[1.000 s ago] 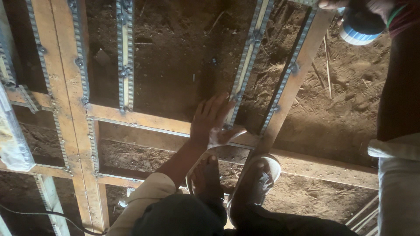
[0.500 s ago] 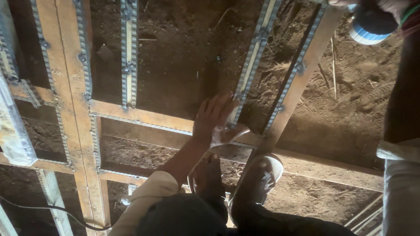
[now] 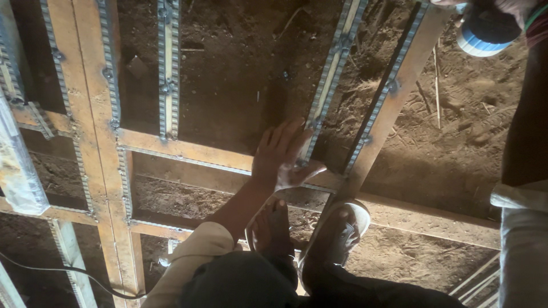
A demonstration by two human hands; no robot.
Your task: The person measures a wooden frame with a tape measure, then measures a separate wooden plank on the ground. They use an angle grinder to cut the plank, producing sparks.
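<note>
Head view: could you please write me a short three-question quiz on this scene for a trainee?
1. True or false: the left hand lies open, palm down, on the wooden frame.
2. What runs along the frame's wooden bars? A. ropes; B. metal strips; C. glass tubes.
3. Fill in: the frame lies over a floor of bare ____.

Key: 1 true; 2 B; 3 earth.
</note>
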